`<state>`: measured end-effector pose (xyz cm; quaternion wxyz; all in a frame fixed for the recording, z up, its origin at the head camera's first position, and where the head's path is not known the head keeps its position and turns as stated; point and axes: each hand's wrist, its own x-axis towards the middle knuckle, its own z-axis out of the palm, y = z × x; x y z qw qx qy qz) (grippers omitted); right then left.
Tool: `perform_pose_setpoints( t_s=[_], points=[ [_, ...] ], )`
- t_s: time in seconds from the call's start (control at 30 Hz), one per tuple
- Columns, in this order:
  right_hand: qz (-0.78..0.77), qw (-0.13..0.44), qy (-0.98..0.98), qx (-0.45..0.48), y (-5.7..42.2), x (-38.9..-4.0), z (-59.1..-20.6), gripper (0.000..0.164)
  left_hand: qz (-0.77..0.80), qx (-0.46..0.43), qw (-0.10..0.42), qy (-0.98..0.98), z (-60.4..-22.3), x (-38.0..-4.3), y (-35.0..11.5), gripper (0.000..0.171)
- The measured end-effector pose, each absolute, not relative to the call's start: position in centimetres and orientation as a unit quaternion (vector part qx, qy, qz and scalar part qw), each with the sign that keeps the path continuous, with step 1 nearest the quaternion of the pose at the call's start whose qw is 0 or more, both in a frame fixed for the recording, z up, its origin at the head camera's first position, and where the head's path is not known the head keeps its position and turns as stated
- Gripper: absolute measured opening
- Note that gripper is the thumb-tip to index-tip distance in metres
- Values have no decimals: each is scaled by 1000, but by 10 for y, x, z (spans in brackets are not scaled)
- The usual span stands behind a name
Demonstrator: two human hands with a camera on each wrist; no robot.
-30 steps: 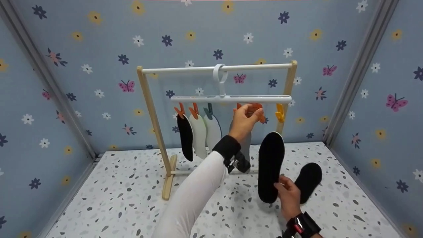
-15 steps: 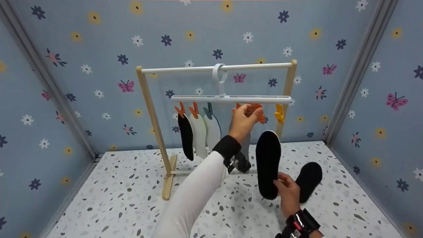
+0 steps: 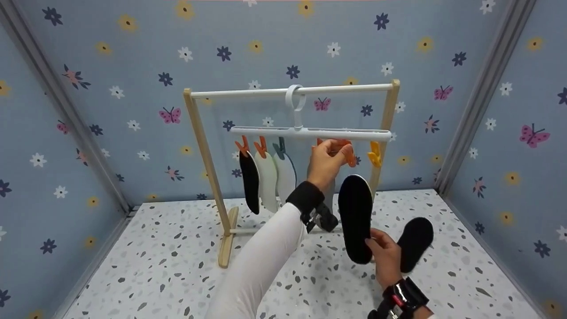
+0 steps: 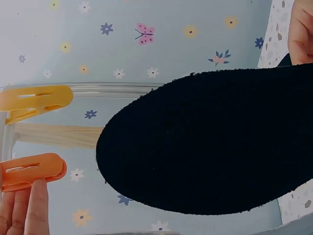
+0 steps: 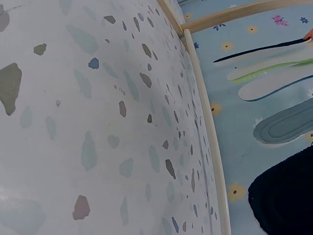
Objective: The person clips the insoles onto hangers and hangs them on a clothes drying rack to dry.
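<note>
My left hand (image 3: 325, 164) is up at the white hanger (image 3: 266, 131), pinching an orange clothespin (image 4: 34, 171) between thumb and fingers. In my right hand (image 3: 385, 257) is a black insole (image 3: 355, 217), pinched by its lower edge and held upright. Its rounded top end stands below and just right of the left hand, apart from the orange clothespin. A yellow clothespin (image 3: 374, 153) hangs at the hanger's right end. Behind my left wrist hangs a grey insole (image 5: 288, 122), partly hidden in the head view.
A second black insole (image 3: 416, 243) lies on the speckled tabletop (image 3: 168, 266) at right. Left on the hanger, clothespins hold a black insole (image 3: 250, 181), a pale green one (image 3: 266, 181) and a white one (image 3: 285, 173). The wooden rack (image 3: 203, 155) carries the hanger.
My right hand has brought the black insole slightly left and up, nearer the left hand. The left hand stays at the orange clothespin.
</note>
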<state>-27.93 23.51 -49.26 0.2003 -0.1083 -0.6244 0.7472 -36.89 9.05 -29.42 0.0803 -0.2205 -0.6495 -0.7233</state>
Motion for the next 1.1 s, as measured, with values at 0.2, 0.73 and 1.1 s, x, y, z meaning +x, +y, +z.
perform_pose_setpoints(
  t_s=[0.2,0.73,1.1],
  points=[
    [742,213,-627,-101,234,-280,-491,26,-731,-216,98,-640,-297,-368,92,19],
    [749,211,-620,-103,235,-287,-482,22,-733,-193,108,-643,-300,-372,94,20],
    [743,218,-625,-100,235,-291,-474,23,-749,-197,104,-624,-300,-373,95,19]
  ],
)
